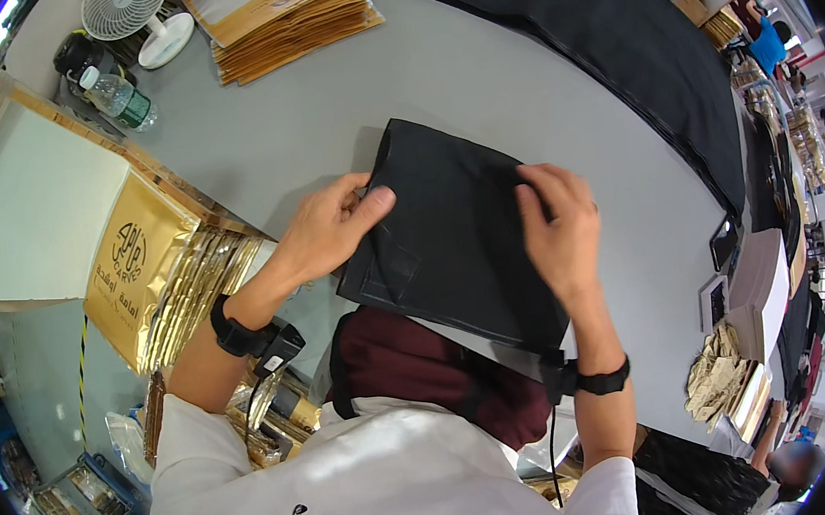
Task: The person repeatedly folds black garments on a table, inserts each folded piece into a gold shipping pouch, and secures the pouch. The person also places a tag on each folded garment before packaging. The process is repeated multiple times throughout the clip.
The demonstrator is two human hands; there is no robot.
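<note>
A folded black cloth (447,231) lies at the near edge of the grey table, its surface smooth with a few creases. My left hand (334,224) grips its left edge, the thumb on top and the fingers at the side and underneath. My right hand (563,223) is at the right edge of the cloth, fingers bent and thumb apart; whether it pinches the cloth cannot be told. A long spread of black fabric (585,36) runs along the table's far and right side.
Gold printed packets (142,263) and a white board (36,191) stand at the left. Farther back are a water bottle (121,99), a white fan (167,42) and stacked envelopes (295,36). A phone (723,244), white sheets (759,289) and crumpled brown paper (715,373) are at the right.
</note>
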